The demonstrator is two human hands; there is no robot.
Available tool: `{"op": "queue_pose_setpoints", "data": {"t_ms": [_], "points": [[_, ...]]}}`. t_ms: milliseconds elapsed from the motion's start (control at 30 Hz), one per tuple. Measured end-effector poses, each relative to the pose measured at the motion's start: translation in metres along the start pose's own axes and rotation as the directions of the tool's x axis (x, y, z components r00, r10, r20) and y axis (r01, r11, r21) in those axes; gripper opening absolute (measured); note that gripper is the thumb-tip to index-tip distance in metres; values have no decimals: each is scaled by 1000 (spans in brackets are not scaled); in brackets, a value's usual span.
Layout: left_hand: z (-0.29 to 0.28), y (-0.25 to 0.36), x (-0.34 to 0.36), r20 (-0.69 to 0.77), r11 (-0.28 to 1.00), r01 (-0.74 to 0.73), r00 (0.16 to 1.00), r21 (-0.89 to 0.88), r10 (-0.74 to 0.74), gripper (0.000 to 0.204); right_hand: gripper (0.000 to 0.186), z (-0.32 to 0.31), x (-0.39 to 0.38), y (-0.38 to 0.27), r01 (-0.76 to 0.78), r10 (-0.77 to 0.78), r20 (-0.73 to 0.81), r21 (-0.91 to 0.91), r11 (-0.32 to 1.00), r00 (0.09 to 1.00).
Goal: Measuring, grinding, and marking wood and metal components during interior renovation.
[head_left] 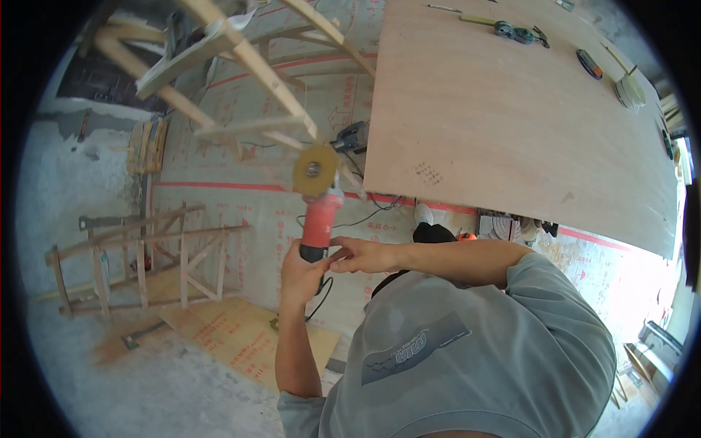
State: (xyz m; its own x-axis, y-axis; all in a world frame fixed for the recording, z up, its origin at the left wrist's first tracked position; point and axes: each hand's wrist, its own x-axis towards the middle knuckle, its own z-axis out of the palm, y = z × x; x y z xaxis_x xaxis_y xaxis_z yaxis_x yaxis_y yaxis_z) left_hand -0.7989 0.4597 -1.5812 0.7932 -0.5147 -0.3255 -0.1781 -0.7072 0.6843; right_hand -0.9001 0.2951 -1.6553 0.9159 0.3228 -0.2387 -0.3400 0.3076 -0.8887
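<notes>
Red and black on the grinder [319,223], mustard yellow on its disc [304,177]; grey shirt [496,358], pinkish-tan board [504,124], red-striped grey floor sheet [255,203]!

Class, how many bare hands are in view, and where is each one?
2: the left hand grips the red angle grinder near its lower end; the right hand is close beside it, to the right.

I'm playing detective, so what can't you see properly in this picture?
All in the head view:
Lower end of the red grinder: partly covered by the left hand.
Dark power tool on the floor: partly hidden by the big board.
Upper wooden frame: cut off by the picture's top edge.
Thin stick-like thing at the board's far end: too small to tell.
</notes>
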Motion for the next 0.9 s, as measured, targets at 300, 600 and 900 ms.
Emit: {"op": "queue_pose_setpoints", "data": {"t_ms": [300, 600, 900], "points": [[65, 67, 78, 169, 931, -108, 984, 347, 51, 51, 45, -59, 19, -11, 197, 299, -503, 715, 671, 811], [82, -8, 116, 370, 957, -235, 915, 171, 159, 70, 30, -144, 37, 20, 439, 253, -829, 494, 751, 499], [7, -180, 140, 634, 935, -214, 773, 282, -15, 40, 39, -335, 23, -3, 439, 145, -985, 90, 894, -93]]}}
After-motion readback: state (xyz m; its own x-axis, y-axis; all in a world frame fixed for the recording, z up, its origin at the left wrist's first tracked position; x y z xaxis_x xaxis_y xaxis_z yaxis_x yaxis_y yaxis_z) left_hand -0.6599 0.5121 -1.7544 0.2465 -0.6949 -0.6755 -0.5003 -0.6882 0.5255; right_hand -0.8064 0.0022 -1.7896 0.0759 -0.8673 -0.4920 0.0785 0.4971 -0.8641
